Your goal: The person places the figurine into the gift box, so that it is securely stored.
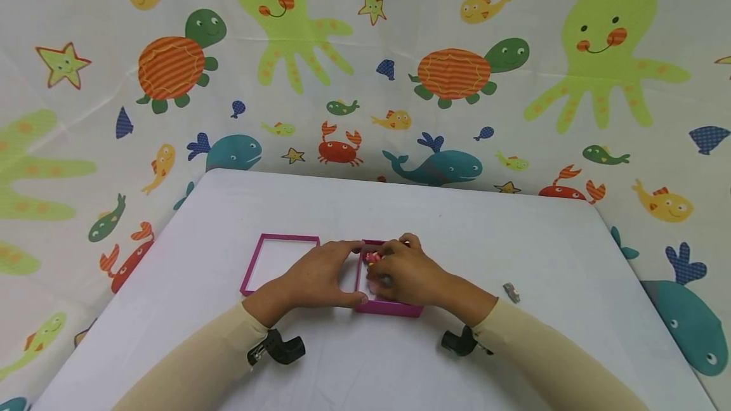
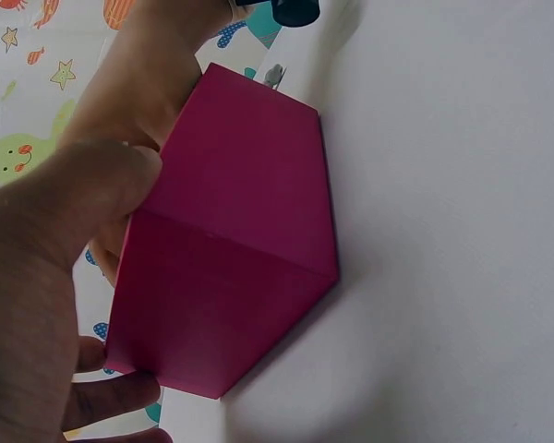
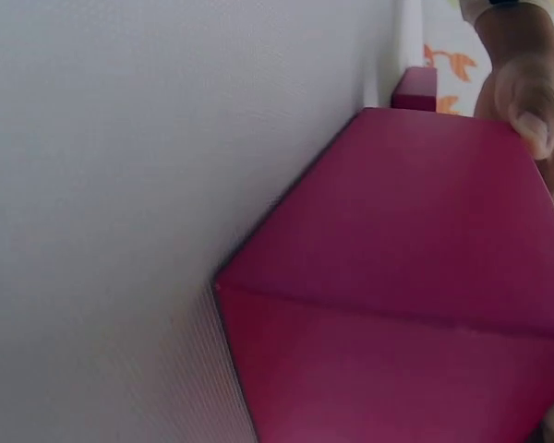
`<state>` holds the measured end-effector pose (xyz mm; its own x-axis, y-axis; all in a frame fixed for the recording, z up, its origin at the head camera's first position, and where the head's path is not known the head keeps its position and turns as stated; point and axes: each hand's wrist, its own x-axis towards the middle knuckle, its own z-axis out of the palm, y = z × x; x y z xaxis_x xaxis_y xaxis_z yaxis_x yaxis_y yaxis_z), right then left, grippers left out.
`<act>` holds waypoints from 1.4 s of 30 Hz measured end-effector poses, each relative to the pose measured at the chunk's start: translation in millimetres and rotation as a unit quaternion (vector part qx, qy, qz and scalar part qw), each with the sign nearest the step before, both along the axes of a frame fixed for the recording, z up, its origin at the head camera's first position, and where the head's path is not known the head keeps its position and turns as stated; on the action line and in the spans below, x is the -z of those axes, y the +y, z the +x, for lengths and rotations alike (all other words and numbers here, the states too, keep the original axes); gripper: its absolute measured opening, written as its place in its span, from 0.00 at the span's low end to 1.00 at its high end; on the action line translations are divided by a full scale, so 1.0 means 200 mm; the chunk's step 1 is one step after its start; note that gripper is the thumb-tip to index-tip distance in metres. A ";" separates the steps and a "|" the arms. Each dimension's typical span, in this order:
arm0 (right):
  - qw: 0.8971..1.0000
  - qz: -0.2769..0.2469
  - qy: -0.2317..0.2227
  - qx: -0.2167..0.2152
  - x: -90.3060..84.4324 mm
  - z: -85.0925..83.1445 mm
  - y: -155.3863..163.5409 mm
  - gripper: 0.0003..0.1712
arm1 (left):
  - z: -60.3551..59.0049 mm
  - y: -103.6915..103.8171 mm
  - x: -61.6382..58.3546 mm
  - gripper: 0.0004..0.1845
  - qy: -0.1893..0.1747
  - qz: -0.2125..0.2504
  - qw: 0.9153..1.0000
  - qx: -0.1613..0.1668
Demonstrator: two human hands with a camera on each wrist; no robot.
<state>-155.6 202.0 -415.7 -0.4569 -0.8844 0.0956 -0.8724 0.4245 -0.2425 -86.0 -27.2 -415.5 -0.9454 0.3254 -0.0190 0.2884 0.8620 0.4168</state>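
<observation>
A shallow magenta box (image 1: 391,308) with a pale inside sits on the white table, open side up. My left hand (image 1: 320,274) grips its left side, thumb at the near corner and fingers at the far edge. In the left wrist view the thumb presses the rim of the box (image 2: 231,185). Reaching over the box, my right hand (image 1: 414,274) has its fingers curled inside. They pinch a small pink-red thing (image 1: 373,257) with a bit of yellow, partly hidden by the hand. Another side of the box (image 3: 406,221) fills the right wrist view.
Left of the box lies a second magenta-rimmed piece (image 1: 251,264), like a matching lid or tray. A small grey object (image 1: 511,292) rests on the white table (image 1: 354,366) to the right. A sea-animal printed cloth (image 1: 365,37) hangs behind.
</observation>
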 end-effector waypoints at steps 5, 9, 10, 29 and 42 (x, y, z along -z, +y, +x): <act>0.999 -0.022 -0.023 -0.012 -0.02 -0.02 0.03 0.21 | 0.00 0.00 0.01 0.54 0.002 -0.003 1.000 -0.002; 0.998 -0.039 -0.040 -0.020 -0.03 -0.04 0.07 0.22 | 0.00 0.00 0.01 0.55 -0.001 -0.006 1.000 -0.006; 0.998 -0.042 -0.045 -0.021 -0.04 -0.04 0.08 0.21 | 0.00 0.01 0.01 0.55 -0.002 -0.008 1.000 -0.008; 0.996 -0.051 -0.049 0.050 -0.10 -0.11 0.35 0.27 | 0.01 0.03 0.01 0.56 0.001 -0.023 1.000 -0.012; 0.989 -0.056 -0.078 0.116 -0.09 -0.16 0.56 0.27 | 0.01 0.03 0.01 0.56 -0.012 -0.030 0.999 -0.015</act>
